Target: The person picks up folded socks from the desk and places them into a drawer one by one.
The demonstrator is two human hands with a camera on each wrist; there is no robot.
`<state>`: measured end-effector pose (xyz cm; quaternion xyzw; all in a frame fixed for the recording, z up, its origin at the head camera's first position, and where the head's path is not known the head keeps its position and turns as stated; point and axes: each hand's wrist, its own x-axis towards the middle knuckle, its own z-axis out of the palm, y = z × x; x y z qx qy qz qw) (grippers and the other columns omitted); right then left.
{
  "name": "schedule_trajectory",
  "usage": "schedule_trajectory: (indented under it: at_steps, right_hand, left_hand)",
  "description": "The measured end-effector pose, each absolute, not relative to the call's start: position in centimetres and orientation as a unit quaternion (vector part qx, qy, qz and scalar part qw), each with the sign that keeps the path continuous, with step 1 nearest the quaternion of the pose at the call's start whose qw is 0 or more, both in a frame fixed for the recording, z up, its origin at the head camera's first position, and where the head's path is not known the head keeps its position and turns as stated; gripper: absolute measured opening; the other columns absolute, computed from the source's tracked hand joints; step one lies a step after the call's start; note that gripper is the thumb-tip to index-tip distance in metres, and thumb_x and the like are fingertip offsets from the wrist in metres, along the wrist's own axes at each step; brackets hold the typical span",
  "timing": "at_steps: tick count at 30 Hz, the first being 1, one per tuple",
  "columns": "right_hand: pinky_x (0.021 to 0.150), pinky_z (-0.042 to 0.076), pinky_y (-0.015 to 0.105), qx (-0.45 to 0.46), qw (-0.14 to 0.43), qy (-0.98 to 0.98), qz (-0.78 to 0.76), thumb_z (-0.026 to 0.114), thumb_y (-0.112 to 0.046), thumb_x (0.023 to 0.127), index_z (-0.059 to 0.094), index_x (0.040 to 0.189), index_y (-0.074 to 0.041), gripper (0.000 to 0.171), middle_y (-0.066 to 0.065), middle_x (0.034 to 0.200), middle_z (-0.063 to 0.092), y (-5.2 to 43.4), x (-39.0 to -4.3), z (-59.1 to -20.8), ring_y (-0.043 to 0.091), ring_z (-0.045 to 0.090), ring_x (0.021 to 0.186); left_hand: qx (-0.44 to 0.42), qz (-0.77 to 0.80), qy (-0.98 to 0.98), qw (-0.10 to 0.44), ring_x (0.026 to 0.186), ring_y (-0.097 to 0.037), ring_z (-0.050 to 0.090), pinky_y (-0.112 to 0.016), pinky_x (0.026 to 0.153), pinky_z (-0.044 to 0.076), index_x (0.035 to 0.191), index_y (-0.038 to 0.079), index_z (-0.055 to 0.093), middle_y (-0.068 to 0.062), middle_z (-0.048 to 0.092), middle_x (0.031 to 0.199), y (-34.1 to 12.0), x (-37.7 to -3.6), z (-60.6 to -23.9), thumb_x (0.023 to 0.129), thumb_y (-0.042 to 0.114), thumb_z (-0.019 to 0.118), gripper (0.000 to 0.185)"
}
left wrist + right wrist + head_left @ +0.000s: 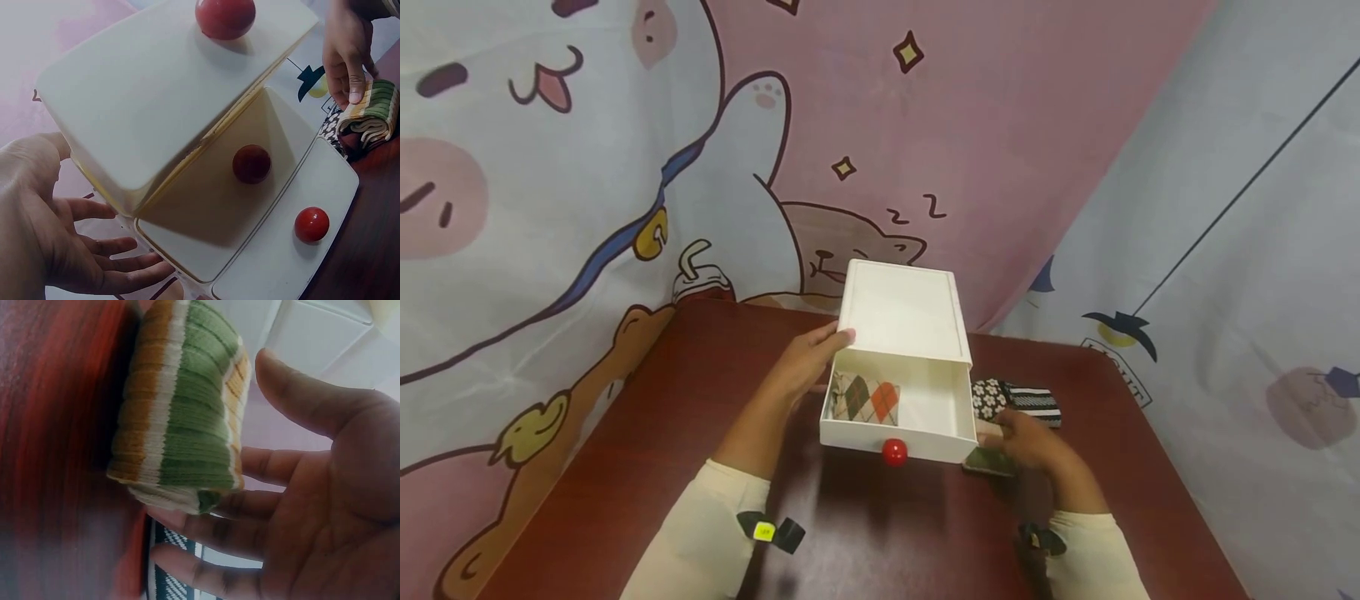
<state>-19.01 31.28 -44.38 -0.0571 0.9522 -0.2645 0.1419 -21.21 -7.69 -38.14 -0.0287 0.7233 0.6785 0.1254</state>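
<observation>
A white drawer unit (904,308) has its top drawer (934,446) pulled out by a red knob (894,452). Inside, on the left, lies a folded argyle sock (867,400). My left hand (808,358) steadies the unit's left side, thumb at the top edge; in the left wrist view its fingers (119,262) are straight and spread along the side. Right of the unit, my right hand (1030,437) reaches to a folded green, white and orange striped sock (187,400). Its straight fingers (275,465) lie beside and behind the sock, the thumb just off its edge.
Behind the right hand lie a black floral folded sock (990,398) and a black-and-white striped one (1033,402). Two lower drawers with red knobs (312,225) are closed. The dark red table (700,367) meets printed cloth (1000,125) at the back and sides.
</observation>
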Motion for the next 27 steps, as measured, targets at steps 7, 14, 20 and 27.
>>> schedule_trajectory:
  at_steps: [7, 14, 20, 27]
  right_hand:
    - [0.072, 0.052, 0.040, -0.054, 0.132, 0.958, -0.250, 0.084, -0.026, 0.096, 0.062, 0.108, 0.000, 0.037, 0.014, 0.099, 0.068, 31.3, -19.2, -45.2, 0.027, 0.061, 0.087]
    - [0.065, 0.048, 0.035, -0.026, 0.135, 0.955, -0.263, 0.092, -0.026, 0.088, 0.057, 0.102, -0.001, 0.046, 0.012, 0.094, 0.063, 31.2, -19.1, -45.5, 0.025, 0.058, 0.082]
    - [0.068, 0.048, 0.036, -0.002, 0.144, 0.950, -0.278, 0.094, -0.026, 0.085, 0.055, 0.106, 0.001, 0.052, 0.014, 0.097, 0.062, 31.1, -19.1, -45.6, 0.027, 0.057, 0.085]
    - [0.072, 0.049, 0.036, 0.014, 0.140, 0.947, -0.289, 0.095, -0.023, 0.084, 0.053, 0.108, 0.001, 0.055, 0.017, 0.102, 0.062, 31.1, -19.2, -45.8, 0.030, 0.058, 0.090]
  left_hand:
    - [-0.026, 0.678, 0.724, 0.124, 0.145, -0.044, 0.059, -0.066, 0.111, 0.055, 0.170, 0.026, 0.041, -0.021, 0.054, 0.165, -7.7, -21.3, -38.1, 0.104, 0.055, 0.065, 0.077]
    - [-0.027, 0.679, 0.724, 0.122, 0.145, -0.043, 0.060, -0.065, 0.110, 0.055, 0.170, 0.026, 0.042, -0.021, 0.056, 0.163, -7.7, -21.3, -38.2, 0.104, 0.055, 0.065, 0.076]
    - [-0.030, 0.674, 0.728, 0.121, 0.144, -0.044, 0.060, -0.065, 0.110, 0.056, 0.170, 0.026, 0.041, -0.021, 0.056, 0.163, -7.7, -21.3, -38.3, 0.104, 0.055, 0.064, 0.076]
    - [-0.033, 0.674, 0.728, 0.121, 0.144, -0.043, 0.061, -0.063, 0.109, 0.057, 0.170, 0.027, 0.042, -0.021, 0.056, 0.163, -7.6, -21.4, -38.3, 0.103, 0.056, 0.065, 0.076]
